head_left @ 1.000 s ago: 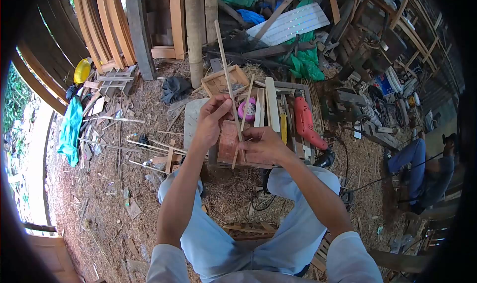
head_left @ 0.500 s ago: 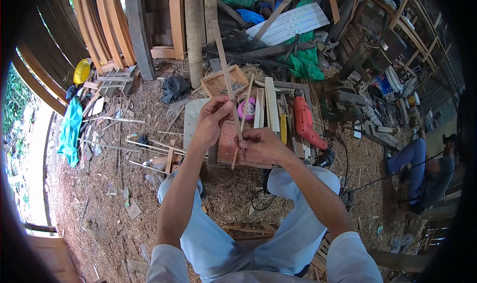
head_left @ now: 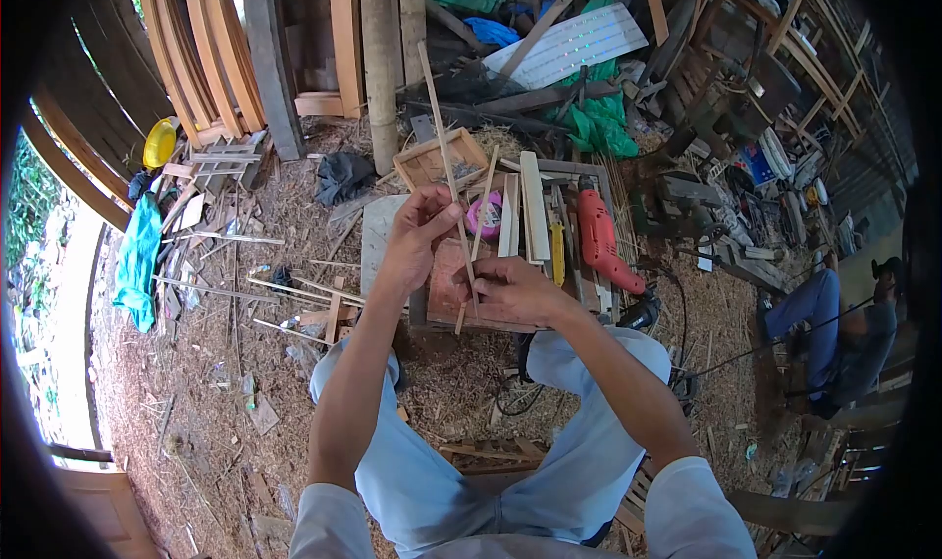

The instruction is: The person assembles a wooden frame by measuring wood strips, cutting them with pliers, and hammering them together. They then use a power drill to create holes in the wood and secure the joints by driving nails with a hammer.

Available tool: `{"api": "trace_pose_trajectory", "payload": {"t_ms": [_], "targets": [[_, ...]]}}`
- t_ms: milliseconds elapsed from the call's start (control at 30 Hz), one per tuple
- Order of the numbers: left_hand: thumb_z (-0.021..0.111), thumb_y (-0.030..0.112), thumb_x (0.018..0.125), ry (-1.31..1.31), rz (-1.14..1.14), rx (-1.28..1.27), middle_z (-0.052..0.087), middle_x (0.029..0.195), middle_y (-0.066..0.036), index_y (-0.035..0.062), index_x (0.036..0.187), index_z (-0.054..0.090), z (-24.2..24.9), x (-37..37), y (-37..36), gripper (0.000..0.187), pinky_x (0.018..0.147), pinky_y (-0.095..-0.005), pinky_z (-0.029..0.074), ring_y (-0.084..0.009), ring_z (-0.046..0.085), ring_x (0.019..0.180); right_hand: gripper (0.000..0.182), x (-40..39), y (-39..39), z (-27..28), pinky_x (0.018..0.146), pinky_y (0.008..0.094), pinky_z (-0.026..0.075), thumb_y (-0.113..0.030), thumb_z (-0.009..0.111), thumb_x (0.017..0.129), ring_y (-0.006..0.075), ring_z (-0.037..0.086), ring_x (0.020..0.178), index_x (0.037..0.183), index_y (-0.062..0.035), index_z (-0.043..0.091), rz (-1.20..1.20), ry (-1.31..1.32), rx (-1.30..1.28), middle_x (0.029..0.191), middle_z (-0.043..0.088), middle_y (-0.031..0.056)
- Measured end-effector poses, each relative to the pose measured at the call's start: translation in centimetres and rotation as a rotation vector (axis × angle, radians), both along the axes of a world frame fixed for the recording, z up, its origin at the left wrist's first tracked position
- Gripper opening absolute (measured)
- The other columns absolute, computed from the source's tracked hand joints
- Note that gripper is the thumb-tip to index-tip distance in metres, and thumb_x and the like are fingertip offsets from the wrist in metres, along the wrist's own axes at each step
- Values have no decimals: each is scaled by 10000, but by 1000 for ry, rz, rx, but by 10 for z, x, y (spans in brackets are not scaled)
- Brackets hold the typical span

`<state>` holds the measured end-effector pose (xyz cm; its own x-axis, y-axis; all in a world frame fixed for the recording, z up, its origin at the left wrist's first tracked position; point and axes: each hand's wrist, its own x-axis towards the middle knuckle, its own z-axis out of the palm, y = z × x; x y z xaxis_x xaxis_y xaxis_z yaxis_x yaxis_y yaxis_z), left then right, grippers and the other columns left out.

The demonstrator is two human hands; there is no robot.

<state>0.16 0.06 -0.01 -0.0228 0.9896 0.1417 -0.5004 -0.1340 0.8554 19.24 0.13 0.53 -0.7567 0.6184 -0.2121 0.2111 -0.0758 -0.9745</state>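
A long thin wooden strip (head_left: pixel 438 107) slants upward between my hands. My left hand (head_left: pixel 422 233) pinches it around the middle, thumb against its side. Lower down, my right hand (head_left: pixel 515 289) has its fingers closed around the strip near its bottom end. A second, shorter wooden stick (head_left: pixel 487 201) lies across the low work surface, running beneath my right hand's fingers. Under both hands is a reddish wooden block (head_left: pixel 446 282). Close to my fingers sits a pink round object (head_left: pixel 483 215), partly covered by the stick.
Pale wood pieces (head_left: pixel 535 206), a yellow-handled tool (head_left: pixel 557 255) and a red power drill (head_left: pixel 603 240) lie on the right of the work surface. Behind it is an open wooden box (head_left: pixel 442 157). Scraps and shavings cover the ground. Another person (head_left: pixel 834 333) sits at far right.
The strip has turned a little in my hands and now shows a narrower side. My right hand's fingers have shifted slightly around its lower end.
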Motion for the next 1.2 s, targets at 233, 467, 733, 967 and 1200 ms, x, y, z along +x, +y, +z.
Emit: {"api": "trace_pose_trajectory", "payload": {"t_ms": [233,467,733,967,1200], "targets": [[615,140,924,-4,1,-22,617,963,-43,79,1065,552,2,1,-1,166,786,-298,483,-157,604,856,230,0,1,-4,893,288,495,-41,550,931,140,621,959,1138,41,608,-36,-18,-10,1015,663,78],[592,142,939,-62,-5,-57,628,982,-52,53,1120,578,0,-1,1,202,786,-298,488,-157,615,860,230,1,2,-10,811,277,521,-85,667,872,125,635,863,1066,35,640,-98,11,-61,937,681,69],[630,132,916,39,68,-46,633,935,-46,33,1091,586,5,5,0,205,747,-283,501,-154,619,812,292,-2,-1,-3,785,281,512,-145,741,816,129,631,845,1028,34,652,-143,-83,62,894,672,56],[621,158,923,114,120,-138,651,874,-49,11,1110,593,6,-9,0,240,695,-249,511,-130,632,755,431,-2,5,-22,748,364,517,-191,753,775,262,678,826,1163,-67,614,-86,-201,461,895,692,141],[662,148,894,72,107,-170,643,946,-72,-37,1144,593,2,-19,-3,319,741,-288,546,-158,652,814,294,-8,-3,-40,753,465,499,-245,606,890,359,648,872,1135,-82,617,-43,-465,745,898,668,187]]}}
